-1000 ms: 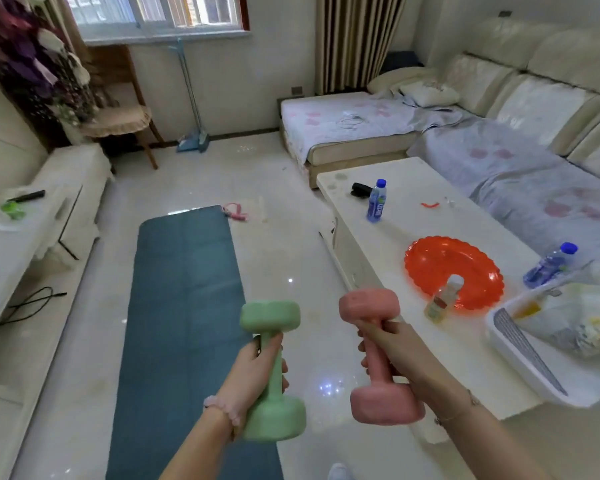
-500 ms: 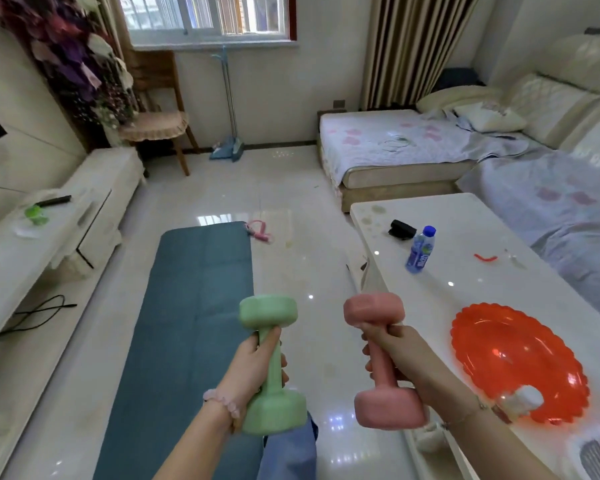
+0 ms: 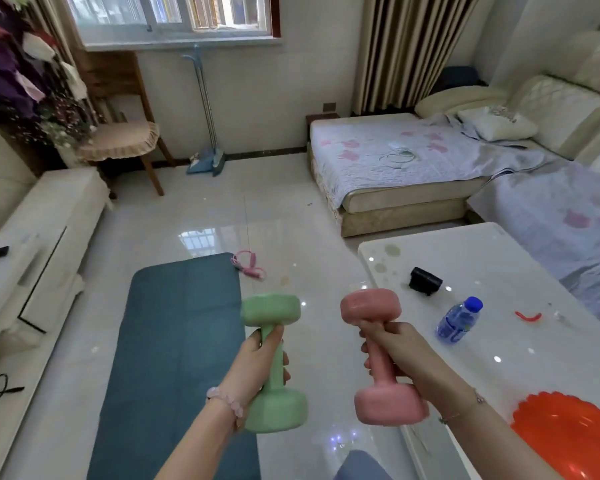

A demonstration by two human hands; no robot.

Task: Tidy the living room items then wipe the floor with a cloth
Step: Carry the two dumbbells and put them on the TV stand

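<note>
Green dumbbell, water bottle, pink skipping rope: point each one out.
green dumbbell (image 3: 270,308), head view, on its upper weight end.
water bottle (image 3: 457,321), head view, on its labelled body.
pink skipping rope (image 3: 249,269), head view, on its bundled handles.

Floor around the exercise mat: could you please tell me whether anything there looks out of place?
Yes: a pink skipping rope lies in a loose tangle on the tiled floor just off the far right corner of the teal exercise mat, and a small yellowish stain marks the tiles beside it.
</note>
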